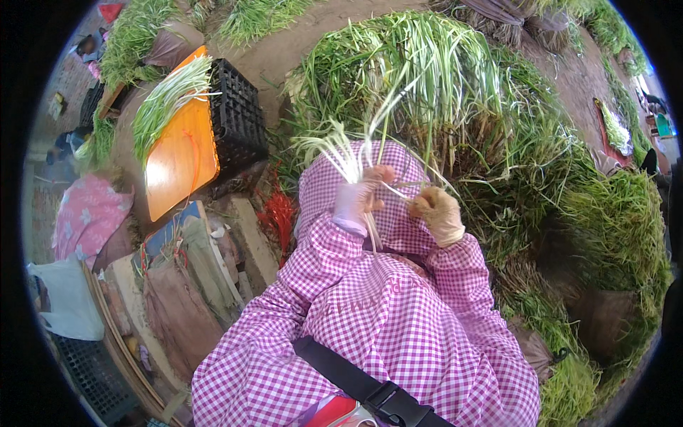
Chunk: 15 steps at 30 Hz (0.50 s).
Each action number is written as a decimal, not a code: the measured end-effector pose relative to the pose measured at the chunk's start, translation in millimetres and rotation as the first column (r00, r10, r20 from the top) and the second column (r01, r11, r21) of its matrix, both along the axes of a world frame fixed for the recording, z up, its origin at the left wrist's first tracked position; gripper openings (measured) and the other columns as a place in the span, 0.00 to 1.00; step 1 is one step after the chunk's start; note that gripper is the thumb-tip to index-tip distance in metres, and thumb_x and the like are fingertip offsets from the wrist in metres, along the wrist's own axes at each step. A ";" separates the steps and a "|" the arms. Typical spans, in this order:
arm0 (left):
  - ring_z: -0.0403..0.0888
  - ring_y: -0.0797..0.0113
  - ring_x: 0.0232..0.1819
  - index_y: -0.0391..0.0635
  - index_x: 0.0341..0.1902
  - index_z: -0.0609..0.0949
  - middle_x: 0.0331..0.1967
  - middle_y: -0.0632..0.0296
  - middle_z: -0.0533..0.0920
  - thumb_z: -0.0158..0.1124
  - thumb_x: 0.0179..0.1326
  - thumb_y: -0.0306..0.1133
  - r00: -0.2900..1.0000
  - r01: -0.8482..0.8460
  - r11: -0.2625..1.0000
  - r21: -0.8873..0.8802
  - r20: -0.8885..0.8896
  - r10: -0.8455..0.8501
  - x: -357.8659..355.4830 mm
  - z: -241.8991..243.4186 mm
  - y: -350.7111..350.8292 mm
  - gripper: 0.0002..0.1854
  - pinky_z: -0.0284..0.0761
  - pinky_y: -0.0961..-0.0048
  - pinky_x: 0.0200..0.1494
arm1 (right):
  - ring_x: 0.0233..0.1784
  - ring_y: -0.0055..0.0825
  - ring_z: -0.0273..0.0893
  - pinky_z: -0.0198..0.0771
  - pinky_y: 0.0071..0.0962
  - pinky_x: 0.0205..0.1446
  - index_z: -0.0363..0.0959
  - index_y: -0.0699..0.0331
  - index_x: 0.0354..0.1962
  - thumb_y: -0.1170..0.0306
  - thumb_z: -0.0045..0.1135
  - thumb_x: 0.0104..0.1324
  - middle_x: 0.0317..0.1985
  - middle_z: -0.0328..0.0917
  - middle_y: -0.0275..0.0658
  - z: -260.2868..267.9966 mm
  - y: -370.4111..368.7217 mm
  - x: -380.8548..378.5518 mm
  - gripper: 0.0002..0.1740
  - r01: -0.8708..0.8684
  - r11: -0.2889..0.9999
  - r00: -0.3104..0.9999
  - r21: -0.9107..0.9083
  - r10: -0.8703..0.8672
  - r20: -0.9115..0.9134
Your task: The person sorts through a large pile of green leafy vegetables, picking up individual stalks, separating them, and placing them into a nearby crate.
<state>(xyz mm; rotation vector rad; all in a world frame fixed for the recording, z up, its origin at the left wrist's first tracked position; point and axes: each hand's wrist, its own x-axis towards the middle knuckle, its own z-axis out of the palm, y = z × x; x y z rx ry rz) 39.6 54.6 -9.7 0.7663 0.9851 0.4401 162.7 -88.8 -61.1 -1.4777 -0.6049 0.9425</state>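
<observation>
My gloved left hand point(363, 200) is closed round a small bunch of pale stalks point(340, 155), their leafy ends pointing up and white ends hanging below it. Close on its right, my gloved right hand point(438, 214) pinches a thin stalk and some leaves between its fingertips. Both hands are above my lap, covered in purple-and-white checked cloth. Beyond them lies a large heap of long green leafy stalks point(437, 69). At the left, a trimmed bundle of green and white stalks point(173, 104) rests on an orange board point(187, 160).
A black plastic crate point(237, 115) stands beside the orange board. Red ties point(277, 213) lie left of my lap. More greens point(613, 229) are heaped at the right. Lower left are a brown cloth point(179, 315), a white plastic bag point(69, 299) and a dark crate point(93, 373). People sit at the far left.
</observation>
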 end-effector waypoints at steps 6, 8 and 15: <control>0.81 0.78 0.40 0.44 0.45 0.80 0.41 0.63 0.82 0.62 0.58 0.37 0.953 -0.287 0.956 -0.067 0.083 0.292 -6.7 14.3 42.3 0.14 0.73 0.85 0.17 | 0.24 0.35 0.73 0.68 0.32 0.30 0.72 0.67 0.32 0.70 0.50 0.61 0.23 0.76 0.44 -44.6 -104.0 72.5 0.07 0.515 0.580 0.750 -0.631 0.052 0.660; 0.80 0.77 0.41 0.43 0.47 0.78 0.44 0.62 0.81 0.60 0.59 0.34 0.899 -0.316 0.924 -0.217 0.243 0.364 -6.2 11.3 48.4 0.14 0.79 0.85 0.19 | 0.33 0.35 0.75 0.69 0.34 0.35 0.70 0.64 0.40 0.68 0.54 0.60 0.32 0.76 0.46 -49.6 -131.1 84.9 0.12 0.544 0.350 0.798 -0.763 0.063 0.599; 0.79 0.80 0.43 0.45 0.46 0.78 0.42 0.68 0.81 0.60 0.59 0.38 0.877 -0.197 0.920 -0.340 0.359 0.320 14.5 4.2 19.6 0.14 0.74 0.88 0.19 | 0.36 0.28 0.79 0.72 0.20 0.34 0.67 0.67 0.51 0.64 0.57 0.62 0.47 0.75 0.45 -25.5 -55.3 33.8 0.22 0.161 0.987 0.935 -0.025 -0.160 -0.316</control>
